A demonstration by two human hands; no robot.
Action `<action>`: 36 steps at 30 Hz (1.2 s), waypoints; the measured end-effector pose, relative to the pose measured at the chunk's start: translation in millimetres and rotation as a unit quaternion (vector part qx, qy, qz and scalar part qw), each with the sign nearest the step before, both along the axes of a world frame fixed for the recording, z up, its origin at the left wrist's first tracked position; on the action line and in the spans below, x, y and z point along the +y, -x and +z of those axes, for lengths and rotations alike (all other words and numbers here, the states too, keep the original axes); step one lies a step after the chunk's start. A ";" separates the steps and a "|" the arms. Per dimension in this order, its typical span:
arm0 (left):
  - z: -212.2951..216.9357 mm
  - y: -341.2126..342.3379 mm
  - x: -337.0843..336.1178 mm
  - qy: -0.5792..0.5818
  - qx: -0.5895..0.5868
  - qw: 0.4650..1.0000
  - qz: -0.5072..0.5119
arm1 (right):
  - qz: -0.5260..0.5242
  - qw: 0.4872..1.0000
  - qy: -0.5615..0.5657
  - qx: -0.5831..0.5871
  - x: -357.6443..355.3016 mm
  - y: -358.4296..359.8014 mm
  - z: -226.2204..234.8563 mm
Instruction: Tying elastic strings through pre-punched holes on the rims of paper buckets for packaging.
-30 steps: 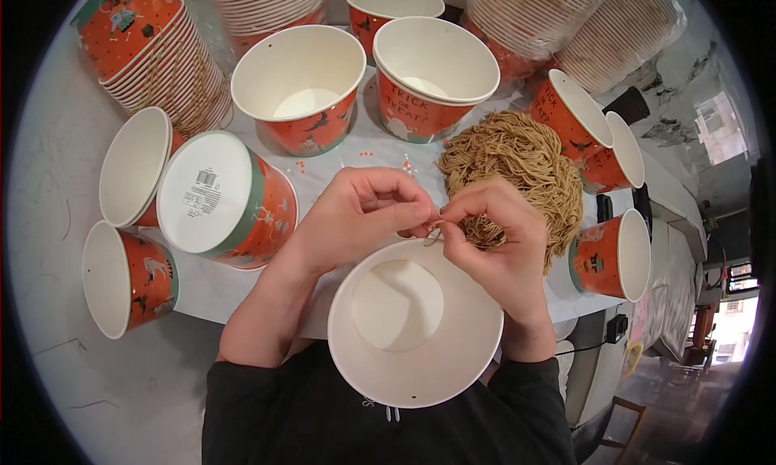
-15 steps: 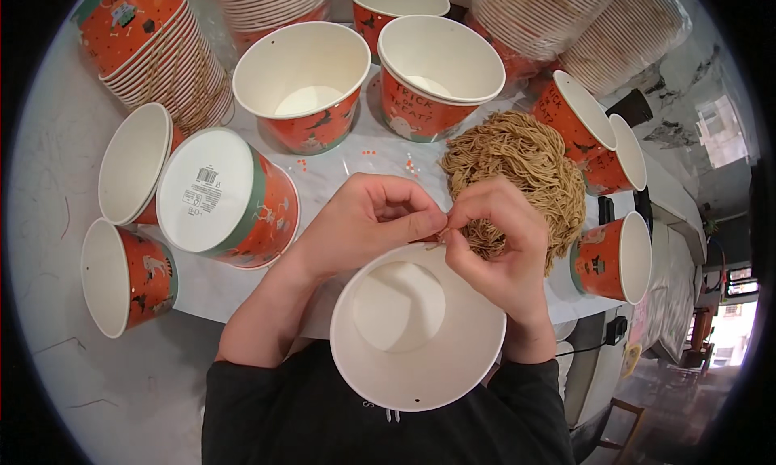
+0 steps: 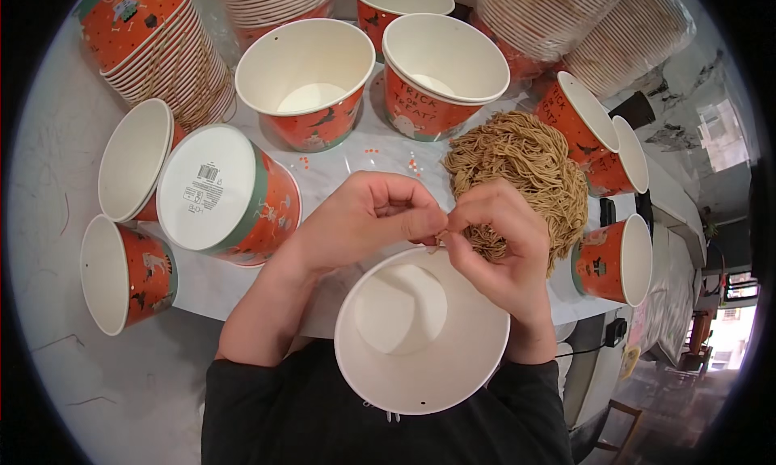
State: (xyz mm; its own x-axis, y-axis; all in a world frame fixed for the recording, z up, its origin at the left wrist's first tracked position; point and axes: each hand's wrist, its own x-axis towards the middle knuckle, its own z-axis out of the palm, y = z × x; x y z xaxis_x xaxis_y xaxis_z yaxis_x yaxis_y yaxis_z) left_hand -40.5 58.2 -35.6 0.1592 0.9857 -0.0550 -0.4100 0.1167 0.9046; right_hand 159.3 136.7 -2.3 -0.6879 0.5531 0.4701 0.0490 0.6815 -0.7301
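Note:
A white-lined paper bucket tilts against my torso, its mouth facing up and a small punched hole near its lower rim. At its far rim a short bit of thin brown cord shows. My left hand pinches the cord between thumb and forefinger. Right beside it, my right hand pinches the same cord, thumb and forefinger close together. The fingertips nearly meet, and most of the cord between them is hidden. Just beyond my right hand lies a heap of brown cords.
Orange printed buckets stand or lie around the white table, one upside down at left. Nested bucket stacks rise at the back, some in clear plastic. Small orange paper dots are scattered mid-table. A chair stands lower right.
Both hands stay at the rim, still pinching the cord, with only slight finger movement. The bucket in front of me sits a touch lower and further right in view.

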 end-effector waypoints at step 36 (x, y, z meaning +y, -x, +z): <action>-5.1 6.9 1.4 -0.010 -0.012 1.000 -0.009 | 0.007 1.000 0.008 -0.001 4.1 -2.5 -1.5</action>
State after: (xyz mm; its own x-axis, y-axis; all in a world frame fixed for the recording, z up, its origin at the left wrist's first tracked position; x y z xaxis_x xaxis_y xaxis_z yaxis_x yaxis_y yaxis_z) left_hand -47.3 59.6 -40.7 0.1782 0.9835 -0.0312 -0.4294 0.1062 0.8969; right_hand 161.8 140.8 -3.8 -0.6962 0.5518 0.4591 0.0418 0.6697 -0.7415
